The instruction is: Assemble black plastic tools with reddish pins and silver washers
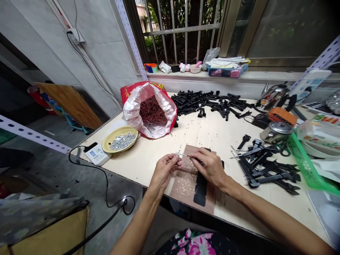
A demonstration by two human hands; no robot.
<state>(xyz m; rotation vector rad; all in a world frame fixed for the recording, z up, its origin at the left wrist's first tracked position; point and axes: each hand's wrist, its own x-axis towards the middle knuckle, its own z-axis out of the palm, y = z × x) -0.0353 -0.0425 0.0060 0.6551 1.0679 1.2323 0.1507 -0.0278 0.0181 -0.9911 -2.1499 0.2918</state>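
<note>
Near the table's front edge, my left hand is closed in a pinch on a small silver metal piece. From the other side, my right hand grips a thin metal rod, whose tip meets the left fingertips. Both hands are held over a brown board strewn with pale crumbs. Dark flat pads lie along its right part, partly covered by my right hand. Small silver pieces fill a yellow dish to the left. Behind it, an open red bag holds many reddish-brown thin rods.
Black plastic caliper-like parts are heaped at the table's back; another pile lies right, some with metal rods. A green basket, a lidded metal cup and a kettle stand at right. A white box with cable sits left.
</note>
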